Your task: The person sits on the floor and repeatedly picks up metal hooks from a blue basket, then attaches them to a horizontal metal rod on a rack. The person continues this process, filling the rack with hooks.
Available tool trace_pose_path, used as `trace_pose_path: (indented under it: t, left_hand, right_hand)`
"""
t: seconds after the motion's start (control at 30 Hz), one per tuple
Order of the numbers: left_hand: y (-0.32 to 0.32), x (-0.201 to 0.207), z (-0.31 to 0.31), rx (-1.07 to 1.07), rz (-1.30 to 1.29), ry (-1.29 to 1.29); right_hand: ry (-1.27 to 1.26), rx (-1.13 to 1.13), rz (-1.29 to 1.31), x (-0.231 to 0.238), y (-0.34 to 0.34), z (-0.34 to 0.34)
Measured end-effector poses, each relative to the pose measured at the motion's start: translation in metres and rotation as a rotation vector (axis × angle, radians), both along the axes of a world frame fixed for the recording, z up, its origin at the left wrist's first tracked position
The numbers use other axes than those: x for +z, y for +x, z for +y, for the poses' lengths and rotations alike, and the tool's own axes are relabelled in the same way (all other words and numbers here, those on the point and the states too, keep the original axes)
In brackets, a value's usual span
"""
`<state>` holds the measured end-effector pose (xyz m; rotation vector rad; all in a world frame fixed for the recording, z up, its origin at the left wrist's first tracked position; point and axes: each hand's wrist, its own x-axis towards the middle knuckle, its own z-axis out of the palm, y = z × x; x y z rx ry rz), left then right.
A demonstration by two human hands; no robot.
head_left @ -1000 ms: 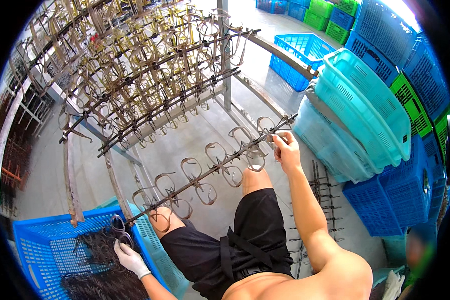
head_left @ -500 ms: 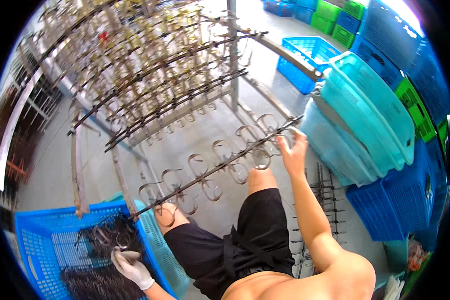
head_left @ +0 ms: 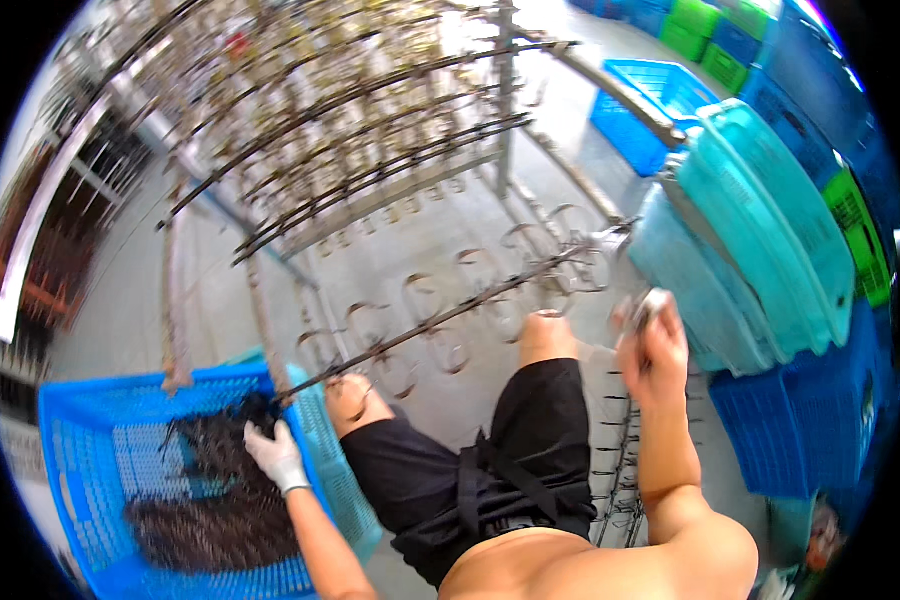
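Leaving rod [head_left: 430,325] vs prev | R hand [head_left: 655,352] w/ blurred pc [head_left: 651,308] | L hand [head_left: 276,455] @ dk pile [head_left: 218,440]

White glove [head_left: 284,464] on the left fingers [head_left: 257,440]; blackish-brown pieces [head_left: 213,452] beside them, in a bright blue, slotted basket [head_left: 155,387]; a blurred silvery-grey piece [head_left: 651,309] in the right fingers [head_left: 667,338]; black shorts [head_left: 538,435] between both sets; pale turquoise, slotted tubs [head_left: 775,225] right of the latter
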<state>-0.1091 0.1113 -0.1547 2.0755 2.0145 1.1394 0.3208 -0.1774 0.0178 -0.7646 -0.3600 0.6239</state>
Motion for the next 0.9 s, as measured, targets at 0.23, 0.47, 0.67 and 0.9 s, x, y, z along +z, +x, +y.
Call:
trace_pose_path:
  t: [0.23, 0.47, 0.67, 0.9]
  left_hand:
    - [0.015, 0.028, -0.009, 0.094, -0.44, 0.094]
    - [0.003, 0.04, -0.026, 0.429, 0.586, -0.044]
    - [-0.023, 0.03, 0.002, 0.282, 0.381, -0.4]
    - [0.027, 0.064, -0.024, -0.066, 0.268, -0.166]
  right_hand:
    - [-0.327, -0.363, -0.147, -0.091, 0.159, -0.002]
    - [-0.643, -0.221, -0.187, -0.068, 0.17, 0.018]
    - [-0.685, -0.128, -0.182, -0.064, 0.176, 0.033]
    - [-0.704, -0.195, -0.311, -0.061, 0.17, 0.02]
